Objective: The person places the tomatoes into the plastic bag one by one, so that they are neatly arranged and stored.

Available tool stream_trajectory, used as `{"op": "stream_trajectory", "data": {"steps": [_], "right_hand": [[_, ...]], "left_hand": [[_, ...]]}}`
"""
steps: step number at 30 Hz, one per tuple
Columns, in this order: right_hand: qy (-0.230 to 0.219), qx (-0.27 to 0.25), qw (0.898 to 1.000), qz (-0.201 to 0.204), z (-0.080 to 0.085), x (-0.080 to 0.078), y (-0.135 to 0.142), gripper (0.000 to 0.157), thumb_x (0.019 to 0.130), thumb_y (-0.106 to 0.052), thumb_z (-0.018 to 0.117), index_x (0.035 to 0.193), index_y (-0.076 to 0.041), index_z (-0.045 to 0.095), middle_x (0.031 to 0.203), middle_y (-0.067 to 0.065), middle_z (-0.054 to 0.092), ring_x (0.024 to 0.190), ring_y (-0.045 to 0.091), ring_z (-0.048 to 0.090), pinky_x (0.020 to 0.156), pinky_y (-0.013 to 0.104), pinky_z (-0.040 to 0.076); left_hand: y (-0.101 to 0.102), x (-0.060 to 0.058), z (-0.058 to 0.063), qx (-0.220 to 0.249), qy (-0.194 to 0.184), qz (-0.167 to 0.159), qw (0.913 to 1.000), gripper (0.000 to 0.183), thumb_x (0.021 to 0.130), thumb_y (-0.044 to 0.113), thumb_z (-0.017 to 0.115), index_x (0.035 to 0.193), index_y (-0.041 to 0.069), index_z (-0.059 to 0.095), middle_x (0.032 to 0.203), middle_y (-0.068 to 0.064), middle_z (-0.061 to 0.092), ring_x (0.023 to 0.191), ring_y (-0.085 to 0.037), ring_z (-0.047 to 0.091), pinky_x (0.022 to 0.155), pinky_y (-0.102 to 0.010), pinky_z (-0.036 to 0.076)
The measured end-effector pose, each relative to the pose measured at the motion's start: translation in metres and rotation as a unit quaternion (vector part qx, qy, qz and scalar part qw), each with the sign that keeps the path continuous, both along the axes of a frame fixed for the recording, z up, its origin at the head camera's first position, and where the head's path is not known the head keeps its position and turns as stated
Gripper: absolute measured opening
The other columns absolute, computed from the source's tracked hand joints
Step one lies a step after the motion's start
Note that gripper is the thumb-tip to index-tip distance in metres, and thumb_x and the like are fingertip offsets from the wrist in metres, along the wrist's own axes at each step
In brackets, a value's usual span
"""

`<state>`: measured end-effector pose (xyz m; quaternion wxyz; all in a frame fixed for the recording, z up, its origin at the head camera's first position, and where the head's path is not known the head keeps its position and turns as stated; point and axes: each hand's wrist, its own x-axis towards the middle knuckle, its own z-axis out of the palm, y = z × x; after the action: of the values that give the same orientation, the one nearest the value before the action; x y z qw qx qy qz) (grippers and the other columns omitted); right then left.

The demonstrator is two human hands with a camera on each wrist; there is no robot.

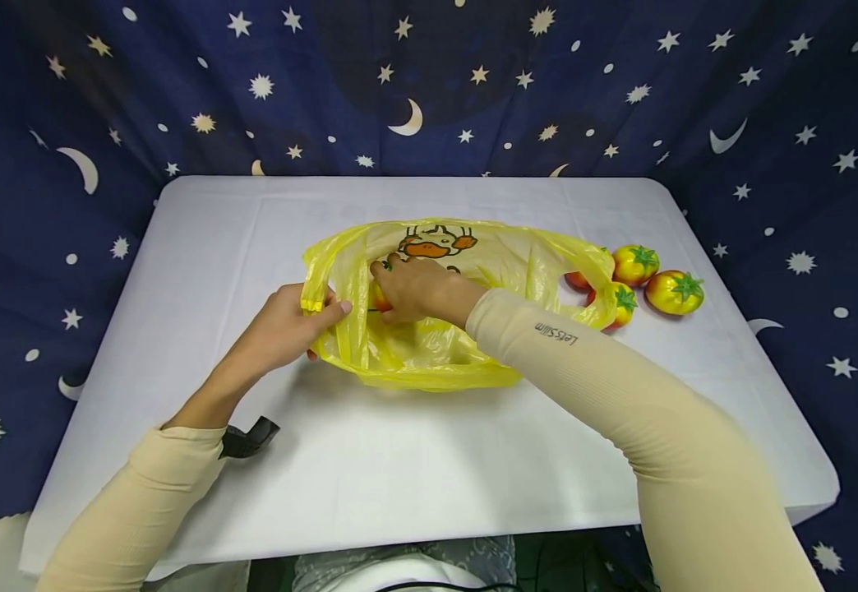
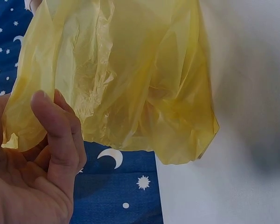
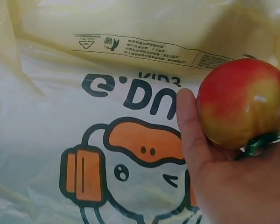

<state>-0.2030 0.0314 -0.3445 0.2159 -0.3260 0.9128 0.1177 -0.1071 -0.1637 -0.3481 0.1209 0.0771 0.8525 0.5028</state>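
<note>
A yellow plastic bag (image 1: 440, 375) with a cartoon duck print lies open-mouthed across the middle of the table. My left hand (image 1: 281, 329) holds the bag's left handle, thumb over the plastic. Reaching inside the bag, my right hand (image 1: 425, 289) grips a red and yellow tomato (image 3: 242, 102) with a green leafy top. The right wrist view shows the fingers around it, above the printed bag wall. Several similar tomatoes (image 1: 675, 293) sit just right of the bag, some partly hidden behind its right handle.
A white-covered table (image 1: 370, 469) carries everything. Behind and beside it hangs a dark blue curtain (image 1: 340, 74) with stars and moons. A black strap (image 1: 250, 437) sticks out from the left wrist.
</note>
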Motion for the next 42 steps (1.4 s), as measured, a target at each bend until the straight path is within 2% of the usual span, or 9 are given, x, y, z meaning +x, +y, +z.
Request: {"op": "stream_trajectory", "data": {"steps": [10,15,23,29,34,42], "right_hand": [[-0.007,-0.013,1.000,-0.010,-0.012,-0.002,-0.001,0.084,0.097,-0.055,0.060,0.157,-0.009,0.024,0.152,0.023,0.037,0.123,0.040,0.054,0.098,0.051,0.051],[-0.006,-0.010,1.000,0.007,-0.017,-0.002,-0.005,0.085,0.098,-0.054,0.058,0.157,-0.005,0.022,0.153,0.022,0.035,0.130,0.039,0.049,0.105,0.051,0.046],[-0.006,0.012,1.000,0.006,-0.023,-0.003,-0.008,0.090,0.098,-0.056,0.056,0.160,-0.005,0.015,0.158,0.024,0.028,0.138,0.040,0.042,0.107,0.051,0.044],[0.000,0.013,1.000,0.011,-0.027,-0.003,-0.007,0.089,0.099,-0.056,0.054,0.160,-0.005,0.015,0.159,0.025,0.027,0.139,0.041,0.040,0.108,0.050,0.044],[0.009,0.005,1.000,0.015,-0.028,-0.002,-0.004,0.087,0.099,-0.056,0.053,0.159,-0.004,0.017,0.157,0.025,0.030,0.138,0.040,0.042,0.109,0.049,0.043],[0.026,-0.016,1.000,0.001,-0.018,-0.002,-0.002,0.082,0.097,-0.057,0.056,0.156,-0.008,0.027,0.152,0.020,0.036,0.129,0.041,0.049,0.098,0.054,0.051]], "left_hand": [[0.001,0.002,0.001,-0.001,0.001,0.000,1.0000,0.025,0.101,0.030,0.062,0.093,0.006,0.061,0.073,-0.010,0.064,0.055,-0.025,0.060,0.050,-0.038,0.054],[0.001,0.001,-0.001,0.001,0.003,-0.001,1.0000,0.025,0.101,0.029,0.062,0.093,0.005,0.061,0.072,-0.011,0.064,0.054,-0.025,0.060,0.050,-0.038,0.055],[0.000,0.001,-0.001,0.000,-0.004,0.001,1.0000,0.025,0.101,0.030,0.062,0.094,0.006,0.061,0.074,-0.011,0.064,0.055,-0.025,0.060,0.050,-0.038,0.055],[0.000,0.001,-0.001,0.001,-0.001,-0.001,1.0000,0.026,0.101,0.030,0.063,0.094,0.005,0.061,0.074,-0.011,0.064,0.055,-0.025,0.060,0.050,-0.038,0.055],[0.001,0.001,-0.001,0.000,-0.001,0.000,1.0000,0.025,0.101,0.029,0.063,0.093,0.005,0.061,0.073,-0.011,0.064,0.055,-0.025,0.060,0.050,-0.038,0.054],[0.002,0.000,-0.002,0.000,-0.003,0.003,1.0000,0.026,0.100,0.031,0.063,0.095,0.005,0.062,0.075,-0.011,0.064,0.057,-0.026,0.061,0.051,-0.040,0.055]]}}
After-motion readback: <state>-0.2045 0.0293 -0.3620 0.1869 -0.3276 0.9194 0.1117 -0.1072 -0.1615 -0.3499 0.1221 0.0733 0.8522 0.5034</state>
